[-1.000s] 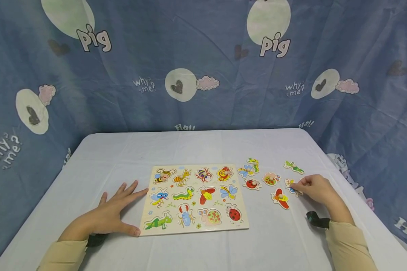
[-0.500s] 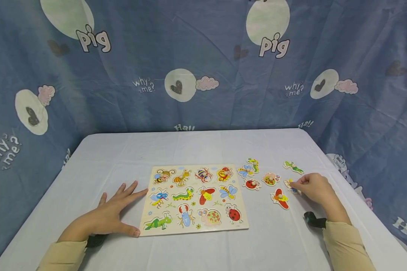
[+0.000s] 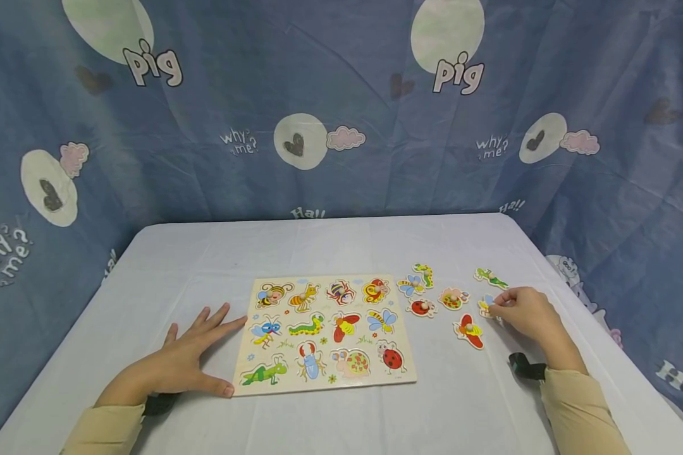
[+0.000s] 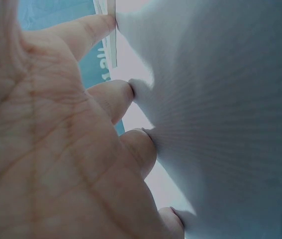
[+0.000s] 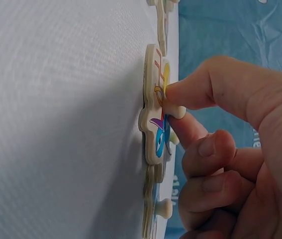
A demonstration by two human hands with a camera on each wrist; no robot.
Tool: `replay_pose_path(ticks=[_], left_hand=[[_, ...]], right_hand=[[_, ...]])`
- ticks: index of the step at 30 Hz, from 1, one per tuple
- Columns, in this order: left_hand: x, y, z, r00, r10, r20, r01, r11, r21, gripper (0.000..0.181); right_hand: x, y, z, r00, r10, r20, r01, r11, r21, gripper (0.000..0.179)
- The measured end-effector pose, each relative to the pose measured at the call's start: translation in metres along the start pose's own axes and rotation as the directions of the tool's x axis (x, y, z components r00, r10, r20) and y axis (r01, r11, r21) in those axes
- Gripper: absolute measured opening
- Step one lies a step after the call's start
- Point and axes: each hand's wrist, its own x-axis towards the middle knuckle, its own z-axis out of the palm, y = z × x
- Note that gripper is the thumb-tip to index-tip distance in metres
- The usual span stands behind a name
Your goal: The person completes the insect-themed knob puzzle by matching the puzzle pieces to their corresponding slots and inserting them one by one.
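Note:
With fingers spread on the table, my left hand (image 3: pixel 184 360) touches the left edge of a wooden insect puzzle board (image 3: pixel 281 343) with its index finger and thumb. In the left wrist view the fingertips (image 4: pixel 141 144) rest on the white cloth, one of them against the board's edge (image 4: pixel 113 45). Right of the board, my right hand (image 3: pixel 530 316) pinches the small wooden knob (image 5: pixel 176 110) of a blue and yellow mosquito puzzle piece (image 5: pixel 153 129) between thumb and index finger. The other right fingers are curled in. Part of the piece is hidden behind the fingertips in the head view.
Near the right hand lie loose knobbed pieces: a grasshopper (image 3: pixel 491 278), a red-winged bug (image 3: pixel 468 332), a snail (image 3: pixel 453 298), a ladybird (image 3: pixel 422 308), a dragonfly (image 3: pixel 411 285) and a caterpillar (image 3: pixel 424 275). Behind the white table (image 3: pixel 330 246) hangs a blue printed curtain (image 3: pixel 341 183).
My right hand has shifted slightly left and away from me, and the mosquito piece has moved and turned a little with it. My left hand stays at the board.

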Motion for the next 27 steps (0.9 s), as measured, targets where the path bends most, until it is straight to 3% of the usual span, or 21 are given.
replay_pose_path(ticks=[13, 27], left_hand=[[-0.0006, -0.0009, 0.0004, 1.0, 0.009, -0.005, -0.009, 1.0, -0.001, 0.124], [-0.0004, -0.0022, 0.0002, 1.0, 0.015, -0.004, -0.015, 1.0, -0.004, 0.124]], right_hand=[[0.0002, 0.0014, 0.0015, 0.998, -0.065, 0.008, 0.065, 0.998, 0.007, 0.029], [0.0012, 0.0066, 0.0005, 0.997, -0.067, 0.027, 0.065, 0.996, 0.06, 0.034]])
